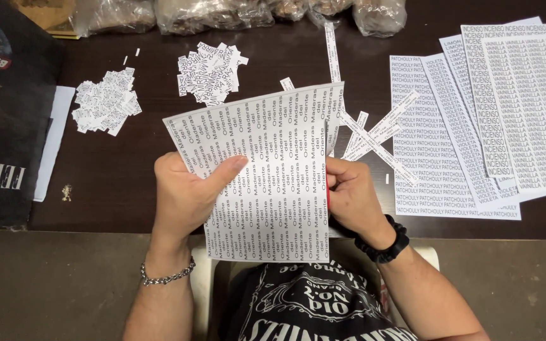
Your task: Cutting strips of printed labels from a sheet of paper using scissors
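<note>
My left hand [184, 196] grips a white printed sheet [273, 164] covered with rows of small labels, thumb on its front near the left edge. The sheet is held up over the front edge of the dark table [115, 183]. My right hand [352, 199] is closed at the sheet's right edge, where a narrow cut runs up the paper. A thin dark blade and a bit of red handle suggest scissors [325, 180], mostly hidden behind the sheet. A chain bracelet is on my left wrist and a black band on my right.
Two piles of small cut labels [105, 101] [213, 71] lie at the back left. Loose paper strips [374, 136] and a fanned stack of printed sheets [494, 113] lie on the right. Plastic bags [222, 12] line the far edge; a dark printed cloth [1, 113] covers the left.
</note>
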